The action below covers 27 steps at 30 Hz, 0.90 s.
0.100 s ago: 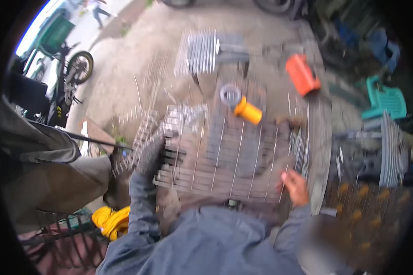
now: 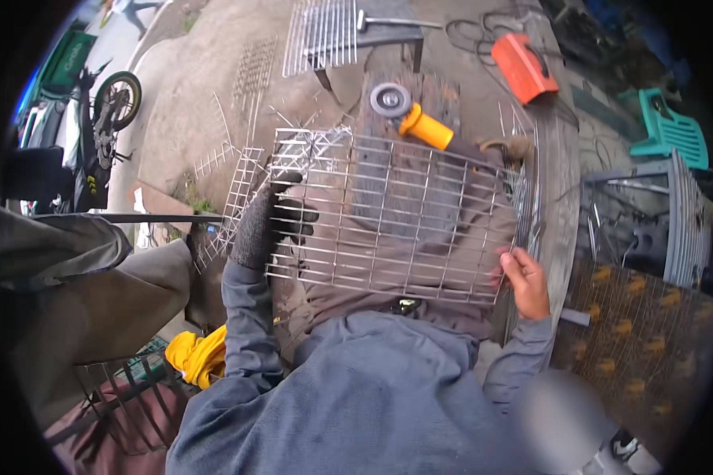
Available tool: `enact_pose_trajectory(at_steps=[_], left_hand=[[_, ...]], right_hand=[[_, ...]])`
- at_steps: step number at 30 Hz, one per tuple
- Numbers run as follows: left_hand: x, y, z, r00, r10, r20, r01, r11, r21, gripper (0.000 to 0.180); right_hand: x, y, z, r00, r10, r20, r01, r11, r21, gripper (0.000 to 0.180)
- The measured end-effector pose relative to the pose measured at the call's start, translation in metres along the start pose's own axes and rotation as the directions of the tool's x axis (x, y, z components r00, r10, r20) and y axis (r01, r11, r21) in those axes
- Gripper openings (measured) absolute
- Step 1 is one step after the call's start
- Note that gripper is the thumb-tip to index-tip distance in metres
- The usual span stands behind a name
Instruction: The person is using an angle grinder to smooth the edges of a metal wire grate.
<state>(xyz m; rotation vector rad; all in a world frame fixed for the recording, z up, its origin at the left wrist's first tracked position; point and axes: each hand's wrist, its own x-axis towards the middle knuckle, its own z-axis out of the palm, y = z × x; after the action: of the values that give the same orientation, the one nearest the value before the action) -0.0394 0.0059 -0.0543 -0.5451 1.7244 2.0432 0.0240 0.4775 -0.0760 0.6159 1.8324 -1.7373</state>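
A rectangular grid of welded metal wire [image 2: 378, 232] is held over my lap. My left hand [image 2: 279, 212], in a dark glove, has its left edge, with the thumb above and the fingers showing behind the bars. My bare right hand [image 2: 524, 279] pinches the right edge between thumb and fingers. Past the grid's far edge, a yellow angle grinder [image 2: 426, 127] with a round disc lies on weathered wooden planks [image 2: 432, 91]. Loose shiny wire pieces [image 2: 313, 146] are at the grid's far left corner, partly overlapped by it.
Beyond the planks, a low metal stand [image 2: 388, 33] bears a hammer [image 2: 372, 21] and a barred panel [image 2: 321, 39]. An orange machine case [image 2: 523, 67] sits far right, near a green plastic chair [image 2: 669, 131]. A motorcycle [image 2: 107, 127] stands left; yellow cloth [image 2: 198, 356] lies lower left.
The view has shifted, so the grid, grinder and stand appear higher in the picture, and the blur has lessened. Both hands keep their hold on the grid.
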Motion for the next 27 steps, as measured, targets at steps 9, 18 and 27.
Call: enact_pose_trajectory(at_steps=[9, 18, 27], left_hand=[[0.027, -0.04, 0.012, 0.996, 0.087, 0.009, -0.085, 0.99, -0.116, 0.082], [0.034, -0.043, 0.007, 0.997, 0.08, 0.016, -0.076, 0.982, -0.173, 0.084], [0.04, -0.043, 0.004, 0.996, 0.065, 0.062, -0.051, 0.977, -0.206, 0.087]], right_hand=[[-0.001, 0.013, -0.008, 0.974, -0.16, -0.159, 0.163, 0.987, 0.008, 0.034], [-0.001, 0.001, -0.014, 0.974, -0.142, -0.178, 0.138, 0.99, -0.032, 0.032], [-0.009, -0.007, -0.015, 0.976, -0.114, -0.187, 0.106, 0.993, -0.051, 0.032]])
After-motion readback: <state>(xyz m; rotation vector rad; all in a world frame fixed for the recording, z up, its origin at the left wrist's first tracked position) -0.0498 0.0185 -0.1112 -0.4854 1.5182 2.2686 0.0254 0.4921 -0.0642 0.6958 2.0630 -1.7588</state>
